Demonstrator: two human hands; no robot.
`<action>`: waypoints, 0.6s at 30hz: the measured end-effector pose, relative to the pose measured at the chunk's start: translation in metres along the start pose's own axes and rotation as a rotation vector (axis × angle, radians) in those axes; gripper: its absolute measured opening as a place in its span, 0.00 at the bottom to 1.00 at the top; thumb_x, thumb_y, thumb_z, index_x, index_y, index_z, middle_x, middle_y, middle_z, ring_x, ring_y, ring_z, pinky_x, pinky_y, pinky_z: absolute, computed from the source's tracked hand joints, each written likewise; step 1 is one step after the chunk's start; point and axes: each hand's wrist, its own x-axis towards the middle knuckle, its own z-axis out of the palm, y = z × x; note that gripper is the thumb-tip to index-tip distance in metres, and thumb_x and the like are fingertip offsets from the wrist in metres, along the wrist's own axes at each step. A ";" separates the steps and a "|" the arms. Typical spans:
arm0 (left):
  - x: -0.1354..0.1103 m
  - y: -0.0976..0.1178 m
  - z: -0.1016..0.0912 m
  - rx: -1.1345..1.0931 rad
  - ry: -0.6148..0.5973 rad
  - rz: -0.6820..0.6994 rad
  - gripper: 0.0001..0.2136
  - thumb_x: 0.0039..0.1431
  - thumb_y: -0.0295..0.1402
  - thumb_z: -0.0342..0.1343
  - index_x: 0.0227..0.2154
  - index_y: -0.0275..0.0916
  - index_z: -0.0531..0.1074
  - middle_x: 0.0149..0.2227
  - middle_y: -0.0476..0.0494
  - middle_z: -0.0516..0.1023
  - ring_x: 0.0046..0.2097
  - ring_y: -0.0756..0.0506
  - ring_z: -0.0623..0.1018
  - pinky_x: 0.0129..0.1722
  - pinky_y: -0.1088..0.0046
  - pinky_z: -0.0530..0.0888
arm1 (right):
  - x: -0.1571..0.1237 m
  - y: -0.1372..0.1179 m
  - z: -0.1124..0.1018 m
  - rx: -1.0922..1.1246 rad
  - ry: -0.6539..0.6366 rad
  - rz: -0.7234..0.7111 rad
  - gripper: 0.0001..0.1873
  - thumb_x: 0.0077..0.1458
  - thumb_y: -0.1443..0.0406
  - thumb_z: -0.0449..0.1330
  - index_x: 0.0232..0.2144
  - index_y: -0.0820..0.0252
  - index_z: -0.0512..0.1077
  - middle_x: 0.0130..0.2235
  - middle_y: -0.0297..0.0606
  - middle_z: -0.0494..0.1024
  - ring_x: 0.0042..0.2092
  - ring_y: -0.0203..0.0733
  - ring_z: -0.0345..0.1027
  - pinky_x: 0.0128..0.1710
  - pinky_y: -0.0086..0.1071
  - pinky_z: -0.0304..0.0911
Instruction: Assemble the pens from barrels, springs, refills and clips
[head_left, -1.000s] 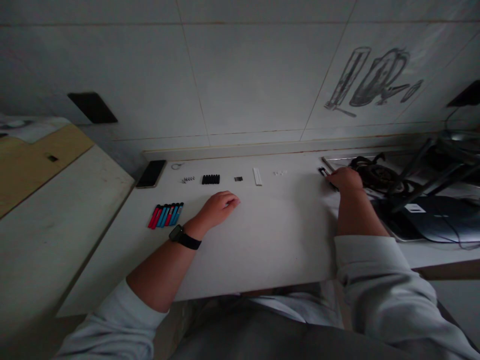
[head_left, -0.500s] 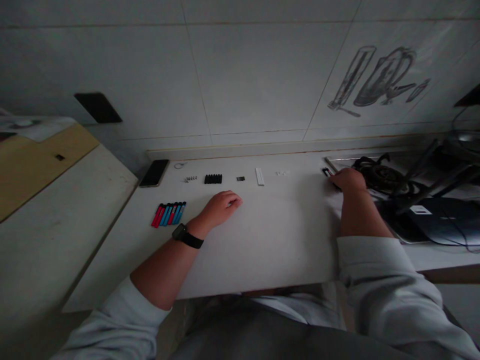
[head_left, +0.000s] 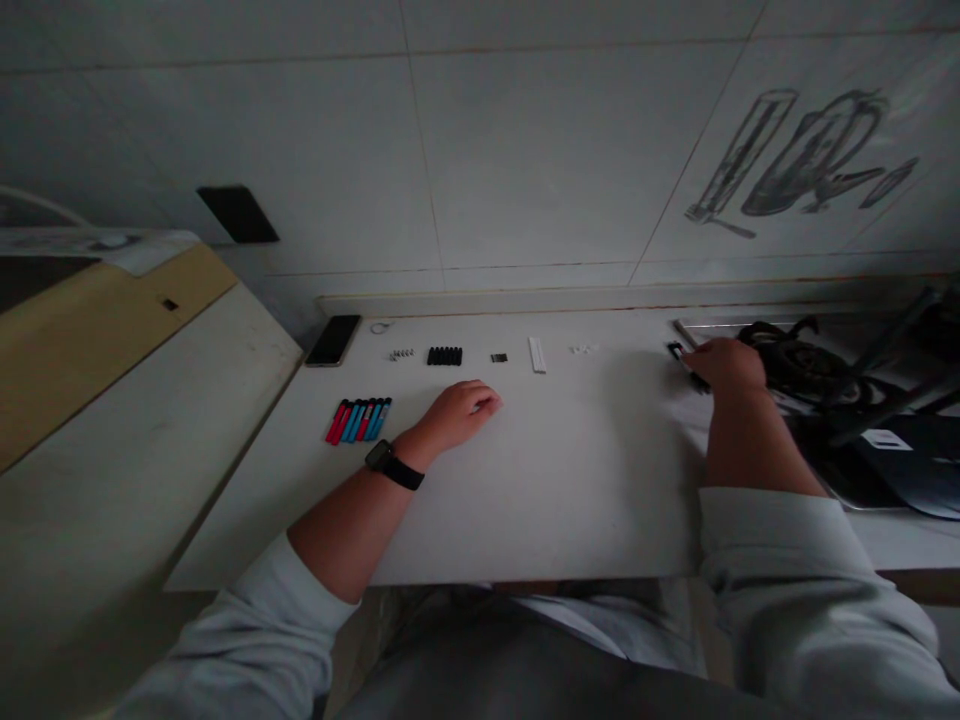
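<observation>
White table (head_left: 540, 500), pale top. Back row, left to right: dark phone (head_left: 334, 340), thin ring (head_left: 380, 327), small springs (head_left: 401, 354), tight row of black caps (head_left: 445, 356), small dark pieces (head_left: 499, 357), white sticks (head_left: 537, 355) side by side, tiny white bits (head_left: 583, 350) (too small to tell). Front left: red and blue pens (head_left: 358, 420), lined up, slanted. Right: black thing (head_left: 700, 384), partly hidden, beside metal-rimmed tray (head_left: 705, 324).
</observation>
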 end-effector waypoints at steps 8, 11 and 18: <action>0.000 0.001 -0.001 0.002 -0.020 -0.016 0.12 0.71 0.36 0.51 0.38 0.40 0.79 0.41 0.43 0.81 0.44 0.44 0.78 0.49 0.64 0.74 | -0.017 -0.042 -0.013 0.269 0.261 -0.114 0.13 0.61 0.63 0.62 0.44 0.63 0.81 0.41 0.53 0.82 0.41 0.49 0.72 0.40 0.39 0.58; 0.000 0.000 0.000 0.012 -0.013 -0.008 0.11 0.71 0.36 0.52 0.39 0.40 0.79 0.40 0.43 0.81 0.44 0.45 0.78 0.49 0.64 0.74 | -0.034 -0.072 -0.018 0.385 0.383 -0.269 0.13 0.63 0.62 0.58 0.45 0.59 0.79 0.41 0.47 0.82 0.41 0.49 0.73 0.43 0.39 0.62; -0.001 0.003 -0.002 0.035 -0.019 0.004 0.10 0.70 0.34 0.52 0.39 0.39 0.79 0.40 0.43 0.81 0.43 0.44 0.78 0.48 0.65 0.73 | -0.114 -0.148 -0.004 0.572 0.237 -0.797 0.14 0.65 0.60 0.54 0.43 0.55 0.78 0.37 0.41 0.81 0.35 0.44 0.73 0.39 0.36 0.65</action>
